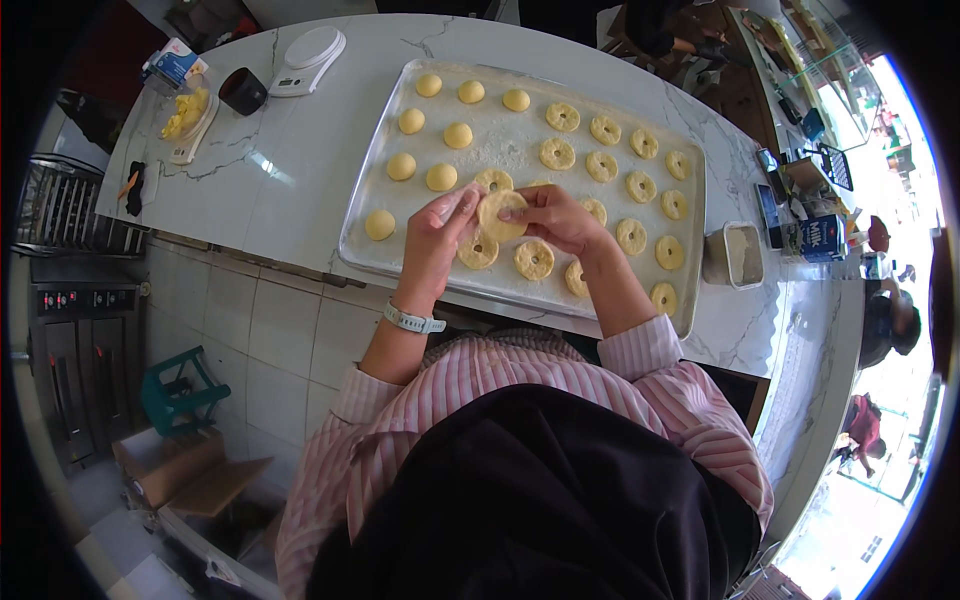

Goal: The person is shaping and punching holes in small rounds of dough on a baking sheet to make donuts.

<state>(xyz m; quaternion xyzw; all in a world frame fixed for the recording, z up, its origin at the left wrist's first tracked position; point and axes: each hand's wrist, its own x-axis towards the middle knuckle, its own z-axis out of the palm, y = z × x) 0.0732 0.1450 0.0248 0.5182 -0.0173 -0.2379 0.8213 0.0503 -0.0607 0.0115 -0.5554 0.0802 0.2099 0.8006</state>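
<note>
Between my two hands, above the tray, is a flattened round piece of dough (497, 228). My left hand (437, 232) grips its left edge, with the fingers dusted in flour. My right hand (562, 219) holds the other side, a fingertip pressing near the middle. Whether a hole goes through there, I cannot tell. Below lies a large metal tray (497, 150) dusted with flour. Several smooth dough balls (401, 166) sit on its left part. Rings of dough (534, 260), several of them, cover its middle and right, some partly hidden by my hands.
A metal container of flour (738, 250) stands right of the tray. At the counter's far left are a white scale (310, 58), a black cup (243, 91) and yellow pieces (186, 114) on another scale. A green stool (184, 392) and an open cardboard box (175, 465) are on the floor.
</note>
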